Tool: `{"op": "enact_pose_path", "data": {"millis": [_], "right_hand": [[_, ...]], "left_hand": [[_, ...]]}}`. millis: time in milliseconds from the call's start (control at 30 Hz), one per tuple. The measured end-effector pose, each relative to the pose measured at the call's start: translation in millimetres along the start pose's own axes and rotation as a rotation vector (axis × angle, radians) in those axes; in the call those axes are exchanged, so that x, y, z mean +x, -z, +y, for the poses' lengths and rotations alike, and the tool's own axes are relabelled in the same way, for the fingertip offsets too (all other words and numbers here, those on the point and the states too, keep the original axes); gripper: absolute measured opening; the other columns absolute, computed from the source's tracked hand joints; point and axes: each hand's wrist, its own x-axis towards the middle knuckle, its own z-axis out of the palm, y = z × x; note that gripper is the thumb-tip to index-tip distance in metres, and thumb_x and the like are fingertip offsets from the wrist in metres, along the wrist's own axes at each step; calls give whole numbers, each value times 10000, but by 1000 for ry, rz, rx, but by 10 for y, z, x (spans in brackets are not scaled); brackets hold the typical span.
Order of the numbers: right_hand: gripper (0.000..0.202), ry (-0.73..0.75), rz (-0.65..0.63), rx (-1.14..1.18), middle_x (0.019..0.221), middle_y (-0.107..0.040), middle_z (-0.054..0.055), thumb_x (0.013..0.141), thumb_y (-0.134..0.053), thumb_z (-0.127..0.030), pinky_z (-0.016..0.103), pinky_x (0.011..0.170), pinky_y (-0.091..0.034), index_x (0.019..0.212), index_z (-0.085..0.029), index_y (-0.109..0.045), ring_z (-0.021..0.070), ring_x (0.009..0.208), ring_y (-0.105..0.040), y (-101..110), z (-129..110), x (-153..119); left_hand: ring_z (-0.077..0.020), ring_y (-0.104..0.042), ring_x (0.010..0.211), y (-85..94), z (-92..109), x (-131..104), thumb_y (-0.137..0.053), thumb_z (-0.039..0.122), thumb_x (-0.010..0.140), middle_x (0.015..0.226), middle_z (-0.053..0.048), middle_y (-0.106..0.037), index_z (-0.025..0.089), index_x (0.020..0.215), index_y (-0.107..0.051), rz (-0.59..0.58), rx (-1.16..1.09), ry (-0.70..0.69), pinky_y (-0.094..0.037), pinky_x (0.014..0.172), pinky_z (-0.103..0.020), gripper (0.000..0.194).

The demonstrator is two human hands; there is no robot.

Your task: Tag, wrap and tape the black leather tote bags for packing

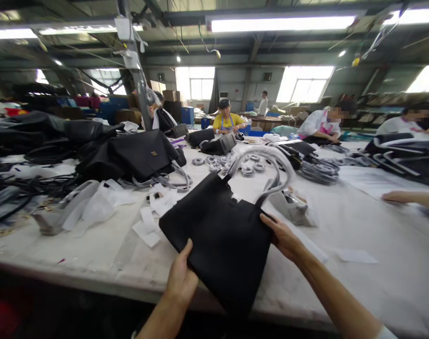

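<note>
At the white table, our left hand and right hand gripped one black bag. Item: two wrapped handles, upright.

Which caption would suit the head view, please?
Both hands hold a black handbag tilted over the cluttered white worktable.

No legible text, labels or numbers anywhere.
</note>
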Motion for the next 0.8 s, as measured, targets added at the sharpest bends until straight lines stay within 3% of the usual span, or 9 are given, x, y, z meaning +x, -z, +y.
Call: {"op": "enact_pose_path", "data": {"millis": [100, 200, 333, 433, 500, 567, 667, 733, 800], "right_hand": [[590, -54, 96, -83, 1049, -691, 88, 751, -811, -402, 243, 652, -558, 1222, -170, -543, 199, 860, -673, 103, 60, 98], [685, -65, 86, -112, 1031, -680, 110, 703, -846, -391, 279, 691, -573, 1246, -139, -513, 216, 837, -678, 122, 141, 193], [743, -37, -8, -150, 1025, -668, 104, 720, -825, -413, 291, 694, -575, 1318, -158, -466, 215, 835, -674, 33, 123, 326], [676, -1, 22, -331, 1027, -669, 122, 808, -721, -439, 327, 680, -579, 1350, -147, -443, 229, 818, -676, -29, 33, 519], [605, 57, 83, -533, 1068, -662, 148, 867, -631, -456, 377, 738, -577, 1349, -134, -456, 261, 877, -674, -44, -46, 680], [584, 113, 149, -684, 1174, -624, 172, 855, -646, -426, 437, 895, -527, 1334, -131, -488, 309, 1045, -627, -52, -139, 806], [640, 248, 208, -908, 1352, -510, 194, 782, -722, -293, 514, 1101, -325, 1355, -123, -494, 377, 1284, -440, -121, -274, 807], [625, 422, 169, -1135, 1407, -464, 195, 833, -670, -290, 534, 1129, -267, 1398, -121, -463, 381, 1327, -385, -240, -311, 664], [574, 585, 36, -1297, 1452, -430, 164, 918, -579, -356, 526, 1138, -262, 1437, -158, -433, 350, 1350, -365, -401, -257, 468]], "left_hand": [[-270, -669, 1062, 342, -307, -125, -619, 88, 863, 1155, -162, -687, 72, 1382, -459, 6, -15, 129, -574, 942, -392, 543], [-284, -660, 1074, 509, -378, -341, -674, 82, 826, 1194, -152, -673, 105, 1416, -414, 27, 52, 216, -590, 908, -381, 646], [-300, -683, 1007, 496, -356, -512, -692, 114, 825, 1144, -155, -694, 95, 1409, -412, 99, 93, 412, -606, 839, -380, 648], [-305, -690, 994, 445, -431, -442, -686, 210, 855, 1155, -184, -684, 65, 1382, -433, 49, 82, 549, -592, 849, -405, 602], [-292, -682, 1021, 447, -547, -321, -699, 241, 849, 1208, -170, -663, 97, 1365, -458, -7, 79, 573, -576, 877, -401, 587], [-282, -656, 1085, 484, -685, -184, -716, 316, 835, 1281, -133, -629, 150, 1340, -497, -84, 76, 589, -551, 921, -398, 574], [-307, -613, 1160, 562, -831, -49, -671, 644, 761, 1300, -159, -609, 143, 1281, -574, -243, 142, 667, -510, 974, -418, 729], [-346, -610, 1155, 593, -826, -59, -552, 861, 647, 1231, -235, -630, 73, 1186, -649, -376, 297, 722, -472, 1018, -444, 960], [-363, -632, 1113, 595, -731, -149, -413, 928, 646, 1142, -256, -665, 70, 1075, -715, -548, 584, 619, -445, 1043, -476, 1006]]}}
